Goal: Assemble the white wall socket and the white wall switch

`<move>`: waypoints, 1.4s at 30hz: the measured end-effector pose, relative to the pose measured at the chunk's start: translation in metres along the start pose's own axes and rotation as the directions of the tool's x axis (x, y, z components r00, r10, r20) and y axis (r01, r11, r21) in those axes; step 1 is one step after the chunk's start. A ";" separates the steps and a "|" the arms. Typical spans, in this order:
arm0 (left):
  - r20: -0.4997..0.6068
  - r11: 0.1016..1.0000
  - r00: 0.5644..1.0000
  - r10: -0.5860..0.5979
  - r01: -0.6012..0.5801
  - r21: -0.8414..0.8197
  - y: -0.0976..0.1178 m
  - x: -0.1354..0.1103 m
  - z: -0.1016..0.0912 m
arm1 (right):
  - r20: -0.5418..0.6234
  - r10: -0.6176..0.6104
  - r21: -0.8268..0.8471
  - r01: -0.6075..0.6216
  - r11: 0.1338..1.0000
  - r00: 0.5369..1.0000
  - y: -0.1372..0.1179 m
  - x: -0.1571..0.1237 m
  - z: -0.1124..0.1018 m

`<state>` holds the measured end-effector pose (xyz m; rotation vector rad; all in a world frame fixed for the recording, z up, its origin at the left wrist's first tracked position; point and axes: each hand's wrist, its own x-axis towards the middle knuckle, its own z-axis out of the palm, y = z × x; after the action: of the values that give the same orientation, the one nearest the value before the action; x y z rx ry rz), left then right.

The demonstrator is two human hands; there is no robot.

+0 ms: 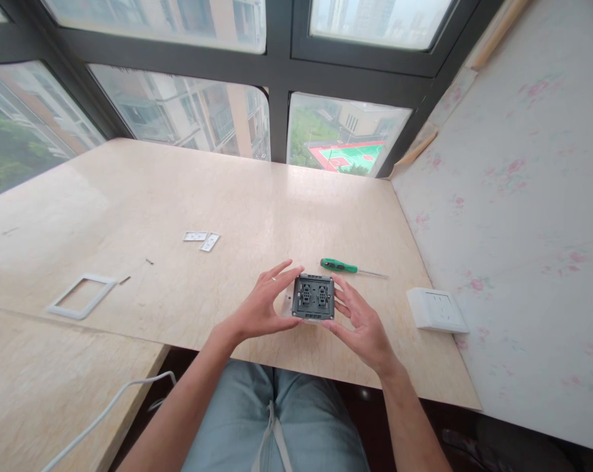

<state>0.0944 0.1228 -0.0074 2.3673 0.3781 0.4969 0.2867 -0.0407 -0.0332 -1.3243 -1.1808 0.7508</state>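
A dark grey light switch module point(313, 308) faces up between my hands, with part of a white box showing beneath and beside it. My left hand point(259, 303) grips its left side, thumb at the near edge and fingers at the far edge. On the opposite side, my right hand point(361, 322) holds it with the thumb near the lower corner and fingers along the side. Just beyond lies a green-handled screwdriver point(339, 265), its shaft pointing right. To the left are two small white switch rocker covers point(194, 236) and a white rectangular frame point(99, 300).
Two small screws point(149, 262) lie on the marble-patterned table point(257, 203) near the frame. A white wall socket point(438, 310) sits against the flowered wall at right. A white cable point(112, 403) crosses the near left corner. Dark-framed windows point(279, 124) border the far edge.
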 end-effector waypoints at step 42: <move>-0.075 0.443 0.750 -0.657 0.304 -0.844 0.065 -0.007 0.009 | 0.115 0.108 0.093 -0.119 0.988 0.987 -0.068 0.067 0.015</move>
<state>0.1007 0.0676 0.0281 1.1559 0.8192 0.6774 0.2780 0.0160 0.0444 -1.2886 -1.1457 0.9639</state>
